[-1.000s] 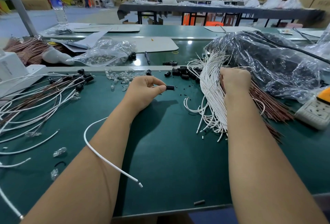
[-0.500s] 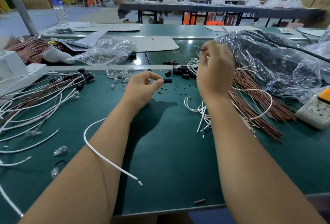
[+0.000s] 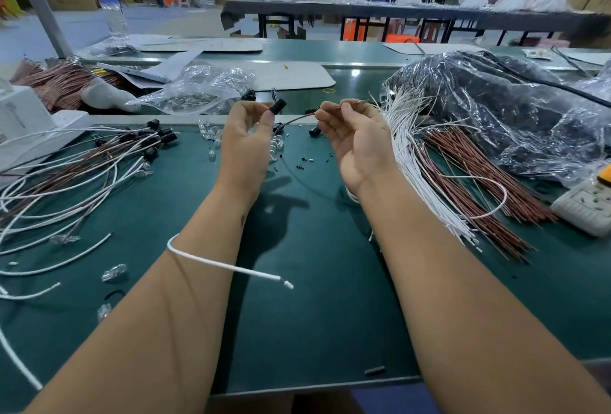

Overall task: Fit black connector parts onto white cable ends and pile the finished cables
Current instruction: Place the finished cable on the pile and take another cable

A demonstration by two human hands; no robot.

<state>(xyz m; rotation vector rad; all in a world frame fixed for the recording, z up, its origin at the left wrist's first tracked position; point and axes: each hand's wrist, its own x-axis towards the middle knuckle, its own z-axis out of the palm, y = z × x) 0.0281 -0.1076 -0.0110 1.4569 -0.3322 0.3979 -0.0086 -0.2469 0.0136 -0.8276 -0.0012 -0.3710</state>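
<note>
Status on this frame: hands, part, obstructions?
Left hand pinches black connector, raised off the mat. Right hand pinches thin brown wire, end pointing toward connector, not yet inserted. Nothing between them.

Bare green mat [image 3: 297, 314] between forearms, finished cable pile [image 3: 76, 169] crowding left, white cable bundle [image 3: 413, 156] crowding right

The left hand [image 3: 246, 136] is raised above the green table [image 3: 314, 298] and pinches a black connector part [image 3: 277, 106] at its fingertips, while the right hand [image 3: 355, 139], just beside it, pinches a thin brownish wire [image 3: 299, 119] whose end points toward the connector without touching it. To the right of the right hand lies a bundle of white cables [image 3: 410, 156] beside brown wires [image 3: 476, 189] and a crumpled plastic bag [image 3: 496, 109]. Left of the left hand sits a pile of finished cables [image 3: 82, 165], and a loose white cable [image 3: 228, 268] lies beside the left forearm.
</note>
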